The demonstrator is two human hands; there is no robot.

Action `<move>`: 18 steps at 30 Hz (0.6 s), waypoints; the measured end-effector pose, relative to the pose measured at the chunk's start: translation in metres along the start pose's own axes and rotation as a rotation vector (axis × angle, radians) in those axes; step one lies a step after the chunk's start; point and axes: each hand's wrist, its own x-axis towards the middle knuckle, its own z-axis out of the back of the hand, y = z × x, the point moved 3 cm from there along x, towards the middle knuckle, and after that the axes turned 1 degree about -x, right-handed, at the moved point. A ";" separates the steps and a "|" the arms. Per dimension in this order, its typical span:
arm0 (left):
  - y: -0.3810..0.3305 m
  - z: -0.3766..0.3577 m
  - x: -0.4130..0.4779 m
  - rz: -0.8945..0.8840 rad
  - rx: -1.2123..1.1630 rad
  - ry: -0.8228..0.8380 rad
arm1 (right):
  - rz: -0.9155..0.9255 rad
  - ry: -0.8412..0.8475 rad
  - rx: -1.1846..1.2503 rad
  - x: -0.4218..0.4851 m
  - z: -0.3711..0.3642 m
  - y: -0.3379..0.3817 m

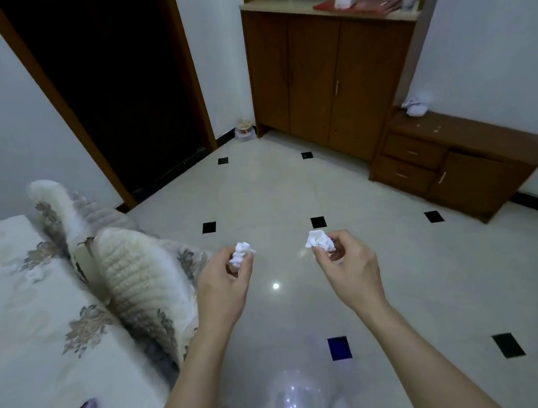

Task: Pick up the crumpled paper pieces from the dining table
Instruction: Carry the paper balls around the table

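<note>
Left hand (224, 283): fingers curled round a white crumpled paper ball (240, 256), held beyond the table's right edge.
Right hand (349, 268): pinches a second white crumpled paper wad (320, 241); both are held clear, probably for carrying off.
Floral-clothed dining table (10, 327): pale lump (34, 275) near the far edge, possibly another piece; too blurred to say.

No legible text or labels anywhere.
</note>
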 end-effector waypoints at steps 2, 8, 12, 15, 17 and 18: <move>-0.005 -0.022 0.027 0.022 0.021 -0.030 | 0.018 0.018 -0.002 0.039 0.005 -0.009; -0.025 -0.065 0.082 0.041 0.067 -0.087 | 0.026 0.077 -0.010 0.131 0.001 -0.030; -0.021 -0.080 0.115 0.092 0.074 -0.100 | 0.010 0.133 0.029 0.171 -0.021 -0.033; -0.009 -0.088 0.142 0.109 0.059 -0.114 | 0.014 0.171 0.041 0.198 -0.043 -0.034; 0.000 -0.092 0.160 0.127 0.042 -0.120 | 0.027 0.195 0.029 0.217 -0.059 -0.035; 0.005 -0.092 0.170 0.132 0.041 -0.127 | 0.032 0.205 0.023 0.228 -0.067 -0.035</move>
